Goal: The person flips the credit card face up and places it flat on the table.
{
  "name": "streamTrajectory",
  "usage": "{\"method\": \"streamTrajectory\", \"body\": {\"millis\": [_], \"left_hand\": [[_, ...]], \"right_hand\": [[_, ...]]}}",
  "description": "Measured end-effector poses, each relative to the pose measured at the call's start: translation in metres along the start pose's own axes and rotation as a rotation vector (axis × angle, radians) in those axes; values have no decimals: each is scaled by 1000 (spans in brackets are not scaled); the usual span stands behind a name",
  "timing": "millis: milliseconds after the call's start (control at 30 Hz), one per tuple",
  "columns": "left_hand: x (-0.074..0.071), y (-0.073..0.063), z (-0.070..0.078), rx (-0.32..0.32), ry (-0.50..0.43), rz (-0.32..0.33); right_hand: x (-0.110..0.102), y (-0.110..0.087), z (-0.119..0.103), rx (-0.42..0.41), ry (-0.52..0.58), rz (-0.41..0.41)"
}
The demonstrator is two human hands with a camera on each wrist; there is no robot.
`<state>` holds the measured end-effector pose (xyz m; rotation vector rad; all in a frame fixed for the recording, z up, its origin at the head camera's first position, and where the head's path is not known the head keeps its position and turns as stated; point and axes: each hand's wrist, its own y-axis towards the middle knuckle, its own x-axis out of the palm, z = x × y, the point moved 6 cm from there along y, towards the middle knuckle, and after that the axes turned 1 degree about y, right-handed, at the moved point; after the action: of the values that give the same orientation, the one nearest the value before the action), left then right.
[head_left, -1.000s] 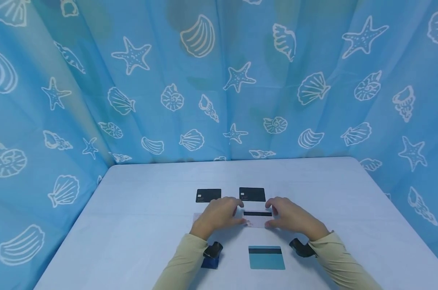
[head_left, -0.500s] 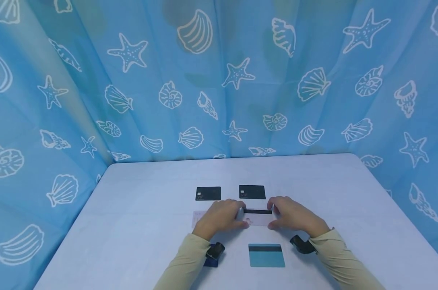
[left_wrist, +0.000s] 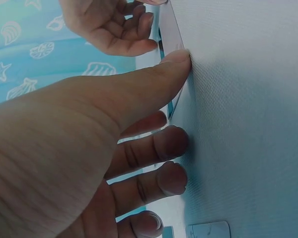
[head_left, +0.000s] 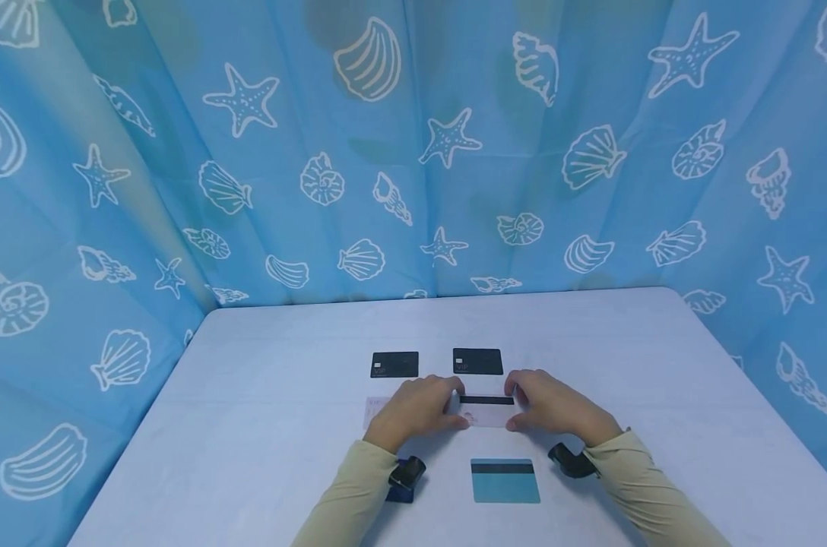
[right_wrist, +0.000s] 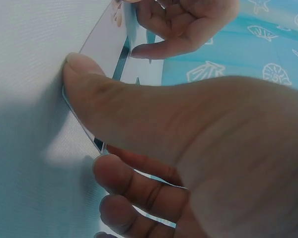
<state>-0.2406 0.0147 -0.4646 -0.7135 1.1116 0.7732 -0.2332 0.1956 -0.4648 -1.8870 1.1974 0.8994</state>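
A whitish card with a black magnetic stripe (head_left: pixel 487 415) lies on the table between both hands, stripe toward the far side. The left hand (head_left: pixel 416 414) pinches its left end, thumb at the near edge and a finger at the far one. At the opposite end, the right hand (head_left: pixel 556 410) grips it the same way. In the left wrist view the thumb (left_wrist: pixel 164 72) is right at the card's edge, the other fingers bent beside it. The right wrist view shows the right thumb (right_wrist: pixel 84 74) over the card's near corner. Fingertips hide both ends.
Two black VIP cards (head_left: pixel 394 368) lie farther back. A pale card (head_left: pixel 374 412) is partly hidden behind the left hand. Nearer are a teal striped card (head_left: pixel 505 488) and a dark blue card (head_left: pixel 401 494) under the left wrist camera. A seashell curtain (head_left: pixel 359 175) hangs behind the table.
The hands have shifted very slightly at the striped card, keeping their places at its two ends. The whole view has tilted a little; the other cards stay put.
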Motion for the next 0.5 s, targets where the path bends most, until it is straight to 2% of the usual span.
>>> {"method": "streamTrajectory", "body": {"millis": [500], "left_hand": [[1,0,-1,-28,-19,-7]], "right_hand": [[2,3,2,14,23,12]]}}
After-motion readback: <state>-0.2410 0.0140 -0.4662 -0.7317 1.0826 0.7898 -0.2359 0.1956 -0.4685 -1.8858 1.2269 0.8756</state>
